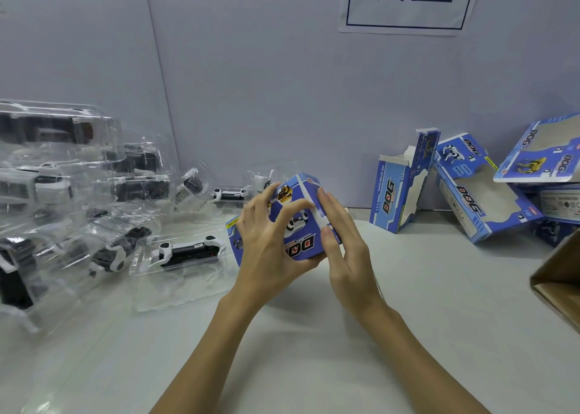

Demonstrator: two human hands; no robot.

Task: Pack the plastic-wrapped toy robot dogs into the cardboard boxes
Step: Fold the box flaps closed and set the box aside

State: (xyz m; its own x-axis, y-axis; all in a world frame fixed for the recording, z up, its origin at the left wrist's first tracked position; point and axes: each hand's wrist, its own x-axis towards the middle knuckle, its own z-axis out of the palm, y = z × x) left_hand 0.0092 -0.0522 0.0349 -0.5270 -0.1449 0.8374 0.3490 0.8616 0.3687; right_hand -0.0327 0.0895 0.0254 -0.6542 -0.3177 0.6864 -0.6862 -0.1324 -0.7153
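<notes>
On my far left the plastic-wrapped toy robot dogs point(94, 212) lie heaped within easy reach, one wrapped dog point(188, 250) just left of my hands. My left hand point(270, 244) curls round the blue DOG box point(298, 225) to steady it while my right hand point(342, 244) presses straight fingers on its side, probably closing it. Right, empty blue boxes point(470, 187) wait near the wall, beside a brown carton point(558, 282).

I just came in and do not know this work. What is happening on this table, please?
A person is packing toy dogs. The left hand grips a blue box above the white table, and the right hand presses flat against its side. Plastic-wrapped toy robot dogs lie at the left. More blue boxes, some open, wait at the right beside a brown carton.
</notes>
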